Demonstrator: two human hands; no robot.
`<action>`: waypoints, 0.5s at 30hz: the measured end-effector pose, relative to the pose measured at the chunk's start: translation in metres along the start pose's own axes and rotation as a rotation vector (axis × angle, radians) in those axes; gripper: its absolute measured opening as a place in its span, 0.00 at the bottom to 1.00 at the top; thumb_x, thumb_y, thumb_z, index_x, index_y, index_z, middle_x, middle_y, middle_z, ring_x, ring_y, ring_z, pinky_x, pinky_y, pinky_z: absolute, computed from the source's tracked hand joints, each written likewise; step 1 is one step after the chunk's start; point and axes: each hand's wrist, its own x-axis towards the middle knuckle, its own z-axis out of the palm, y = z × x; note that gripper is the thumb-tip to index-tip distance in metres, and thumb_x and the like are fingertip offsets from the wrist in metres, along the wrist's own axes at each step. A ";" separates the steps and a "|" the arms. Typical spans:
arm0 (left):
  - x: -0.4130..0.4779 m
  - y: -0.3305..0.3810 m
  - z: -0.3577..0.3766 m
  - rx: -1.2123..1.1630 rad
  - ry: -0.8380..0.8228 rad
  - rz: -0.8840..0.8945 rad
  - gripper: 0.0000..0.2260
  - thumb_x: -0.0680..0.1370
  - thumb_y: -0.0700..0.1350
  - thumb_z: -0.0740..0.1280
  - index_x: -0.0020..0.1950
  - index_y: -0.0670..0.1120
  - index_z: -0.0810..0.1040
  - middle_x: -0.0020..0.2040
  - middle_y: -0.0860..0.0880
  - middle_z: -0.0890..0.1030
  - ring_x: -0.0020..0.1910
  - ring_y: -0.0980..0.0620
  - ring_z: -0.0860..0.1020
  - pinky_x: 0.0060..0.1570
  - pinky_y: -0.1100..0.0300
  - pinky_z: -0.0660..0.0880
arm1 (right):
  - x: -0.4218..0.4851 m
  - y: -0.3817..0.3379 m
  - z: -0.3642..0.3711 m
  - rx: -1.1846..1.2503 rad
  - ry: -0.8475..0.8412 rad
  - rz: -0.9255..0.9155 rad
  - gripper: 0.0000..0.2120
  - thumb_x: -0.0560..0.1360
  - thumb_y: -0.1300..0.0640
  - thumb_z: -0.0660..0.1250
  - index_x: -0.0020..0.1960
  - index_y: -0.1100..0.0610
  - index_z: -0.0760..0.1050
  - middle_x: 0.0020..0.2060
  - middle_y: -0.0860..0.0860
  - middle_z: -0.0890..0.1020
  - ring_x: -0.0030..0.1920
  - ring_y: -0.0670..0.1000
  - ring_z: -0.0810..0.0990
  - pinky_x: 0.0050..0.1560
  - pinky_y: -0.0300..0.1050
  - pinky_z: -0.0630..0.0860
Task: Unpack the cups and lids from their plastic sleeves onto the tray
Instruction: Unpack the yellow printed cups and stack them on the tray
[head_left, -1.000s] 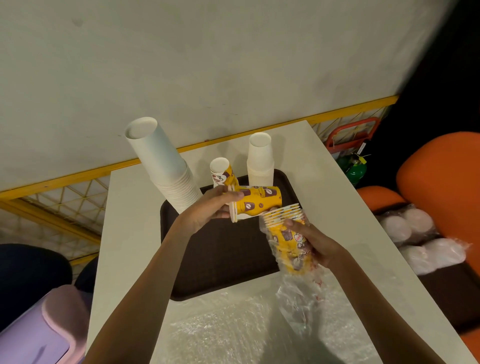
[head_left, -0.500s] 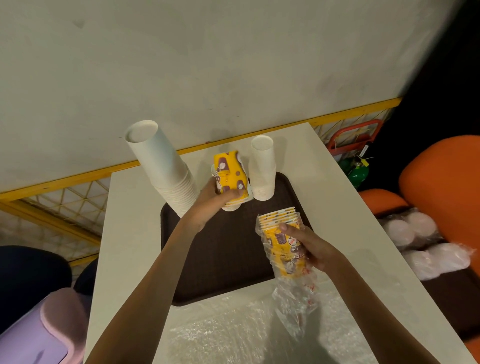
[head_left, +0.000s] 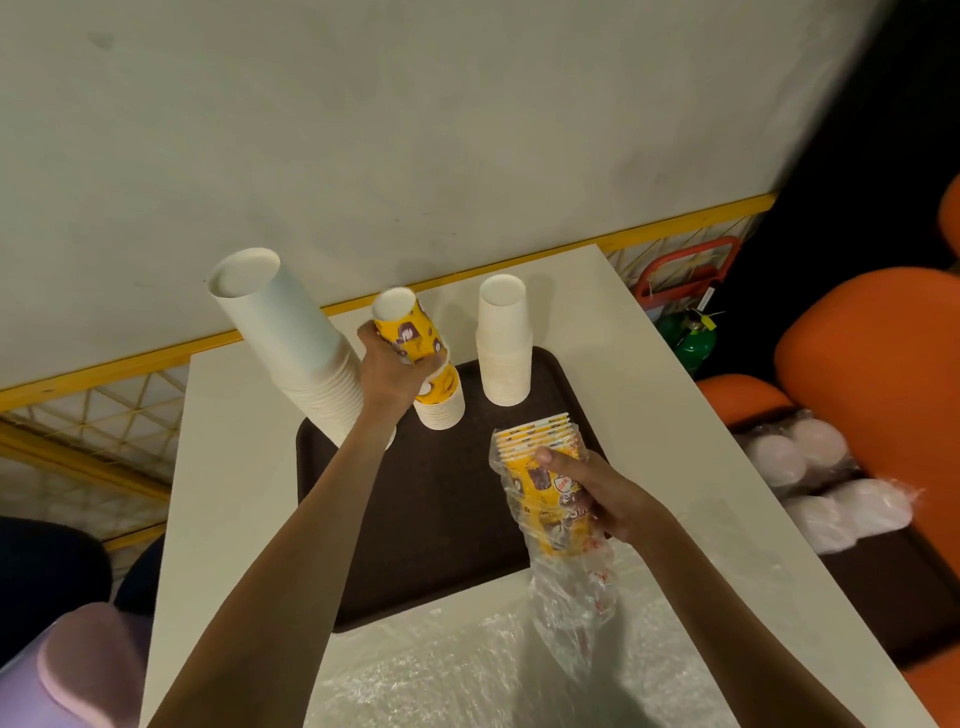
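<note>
Just the head view to go on: the left hand (head_left: 395, 371) has its fingers wrapped round a yellow printed cup (head_left: 410, 332), base up, right over the small upside-down stack (head_left: 441, 408) at about 12 o'clock on the brown tray (head_left: 415, 519). Looks to me like it's getting nested onto that pile so the printed ones sit together. The right hand (head_left: 597, 488) grips the sleeved cups (head_left: 540, 467) at roughly 3 o'clock, thumb across the front and rims tipped toward the tray, with the plastic sleeve (head_left: 571, 597) peeled down and dangling below. My guess is that hold leaves the mouths free for pulling the next one. The tall white stack (head_left: 291, 332) leans at 10 o'clock and the short white stack (head_left: 504, 353) stands at 1 o'clock, so the back row is tight with a neighbour on each side. The tray's middle and near half are bare. The bagged lids (head_left: 821, 483) sit well off to the right beside an orange seat (head_left: 872, 389), not unpacked yet. A crinkly plastic sheet (head_left: 467, 675) covers the tabletop (head_left: 234, 467) at 6 o'clock.
</note>
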 end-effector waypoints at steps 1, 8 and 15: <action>-0.003 -0.005 0.002 0.013 -0.031 -0.030 0.38 0.70 0.41 0.76 0.71 0.39 0.56 0.68 0.41 0.70 0.66 0.42 0.71 0.61 0.51 0.71 | -0.001 -0.001 0.001 0.003 0.003 -0.003 0.19 0.66 0.48 0.67 0.56 0.50 0.75 0.51 0.51 0.83 0.52 0.51 0.82 0.52 0.45 0.79; -0.076 -0.028 0.021 -0.209 0.038 -0.150 0.29 0.80 0.48 0.63 0.76 0.44 0.54 0.75 0.44 0.63 0.73 0.47 0.64 0.67 0.56 0.63 | -0.001 -0.005 0.010 0.146 0.114 -0.059 0.07 0.75 0.51 0.65 0.52 0.48 0.74 0.47 0.49 0.83 0.47 0.49 0.82 0.43 0.42 0.79; -0.171 -0.001 0.049 -0.790 0.187 -0.210 0.22 0.77 0.62 0.56 0.65 0.51 0.66 0.65 0.46 0.74 0.63 0.51 0.74 0.59 0.57 0.75 | -0.006 -0.002 0.044 0.289 0.150 -0.161 0.26 0.62 0.44 0.70 0.58 0.50 0.73 0.57 0.56 0.81 0.57 0.57 0.80 0.63 0.58 0.73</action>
